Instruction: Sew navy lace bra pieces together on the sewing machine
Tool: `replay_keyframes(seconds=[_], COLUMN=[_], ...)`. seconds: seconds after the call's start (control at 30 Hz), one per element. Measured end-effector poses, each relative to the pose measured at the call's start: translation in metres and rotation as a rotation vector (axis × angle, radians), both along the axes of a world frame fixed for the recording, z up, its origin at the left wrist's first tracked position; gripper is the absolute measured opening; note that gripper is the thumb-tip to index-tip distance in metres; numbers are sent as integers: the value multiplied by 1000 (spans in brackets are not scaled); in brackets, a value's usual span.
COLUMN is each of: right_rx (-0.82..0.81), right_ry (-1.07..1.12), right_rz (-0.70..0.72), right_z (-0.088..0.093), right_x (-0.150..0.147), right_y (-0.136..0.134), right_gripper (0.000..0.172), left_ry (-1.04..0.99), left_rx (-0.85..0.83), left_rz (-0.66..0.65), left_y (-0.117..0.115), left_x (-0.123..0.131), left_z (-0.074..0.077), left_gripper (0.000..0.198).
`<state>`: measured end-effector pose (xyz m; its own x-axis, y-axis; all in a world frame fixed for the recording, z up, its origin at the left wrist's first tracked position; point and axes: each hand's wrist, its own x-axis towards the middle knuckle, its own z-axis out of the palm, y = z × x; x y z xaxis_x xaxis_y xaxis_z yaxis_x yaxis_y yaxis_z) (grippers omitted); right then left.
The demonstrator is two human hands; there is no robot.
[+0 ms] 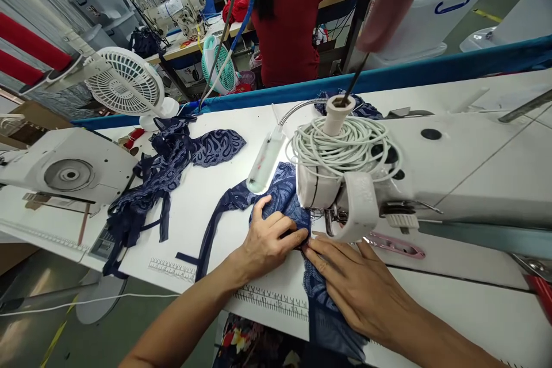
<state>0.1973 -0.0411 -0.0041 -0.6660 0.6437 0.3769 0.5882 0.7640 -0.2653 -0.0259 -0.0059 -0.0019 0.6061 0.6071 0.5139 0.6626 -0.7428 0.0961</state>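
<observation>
Navy patterned lace fabric (282, 192) lies under the head of a white sewing machine (431, 167), and part of it hangs over the table's front edge. My left hand (269, 238) presses on the lace left of the needle area, its thumb and fingertips closed on the cloth's edge. Beside it, my right hand (362, 282) lies fairly flat on the fabric, fingers stretched toward the left fingertips. The needle itself is hidden behind the machine head. A narrow navy strap (211, 241) trails from the lace to the left.
A heap of navy lace pieces (159, 178) lies at the left, near another machine (69, 167). A small lamp (265, 161) stands behind my left hand. Coiled pale cord (345, 144) sits on the machine head. Pink thread snips (397, 244) lie to the right. A person in red (288, 17) is beyond.
</observation>
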Motion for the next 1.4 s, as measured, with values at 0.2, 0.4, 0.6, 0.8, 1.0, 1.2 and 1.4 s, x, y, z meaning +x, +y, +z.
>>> replay_keyframes(seconds=[0.2,0.4,0.6,0.8,1.0,1.2,1.4], right_rx=[31,37,16,7,-14,26,-5], right_ry=[17,10,8,-24,-97,-56,-29], right_rz=[10,4,-6,-42,-61,-33,19], right_z=[-4,-6,-7,-11,-11,-3,3], right_x=[1,2,3,3,5,7,5], right_y=[-1,-4,-4,-2,8,10,10], right_gripper=[36,36,35,39,45,47,47], left_ry=[22,80,50,149,208,152,21], left_rx=[-41,-29,-14,-11,-3,9,-114], left_rz=[4,32,60,103,58,138,87], left_y=[-3,-9,-12,2,24,10,7], left_x=[4,6,8,8,8,5,0], left_z=[2,3,-1,-9,-8,2,8], left_gripper=[30,26,22,20,17,25,31])
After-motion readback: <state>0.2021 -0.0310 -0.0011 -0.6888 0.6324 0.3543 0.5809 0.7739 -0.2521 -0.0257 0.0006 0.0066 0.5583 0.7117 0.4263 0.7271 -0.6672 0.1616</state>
